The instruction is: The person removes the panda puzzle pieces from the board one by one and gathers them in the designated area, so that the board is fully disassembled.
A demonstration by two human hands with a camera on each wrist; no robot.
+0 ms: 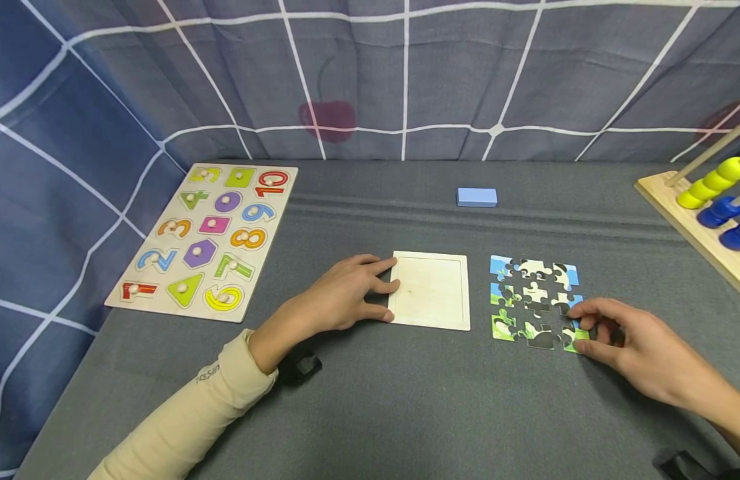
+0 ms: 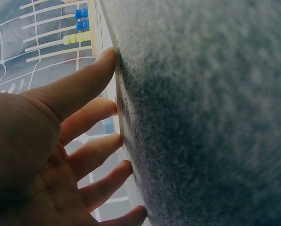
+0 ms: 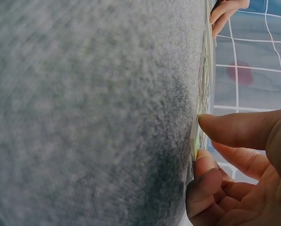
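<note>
A shallow square wooden puzzle tray (image 1: pixel 431 291) lies flat with its bare inside facing up. My left hand (image 1: pixel 353 293) spreads nearly straight fingers against its left edge; in the left wrist view, the thumb (image 2: pixel 86 82) touches the thin edge too. To the tray's right, several panda puzzle pieces (image 1: pixel 535 293) are laid out in loose rows with small gaps. At their lower right corner, my right hand (image 1: pixel 637 350) pinches the green-and-black corner puzzle piece (image 1: pixel 576 339) between thumb and curled fingers. In the right wrist view, the thumb (image 3: pixel 239 131) rests at the pieces' edge.
On the left lies a number-and-shape peg board (image 1: pixel 179 257). A blue block (image 1: pixel 477 198) sits behind the tray and pieces. A wooden bead stand (image 1: pixel 700 235) with yellow and blue beads is at the right edge. A checked curtain (image 1: pixel 370 73) hangs behind the table.
</note>
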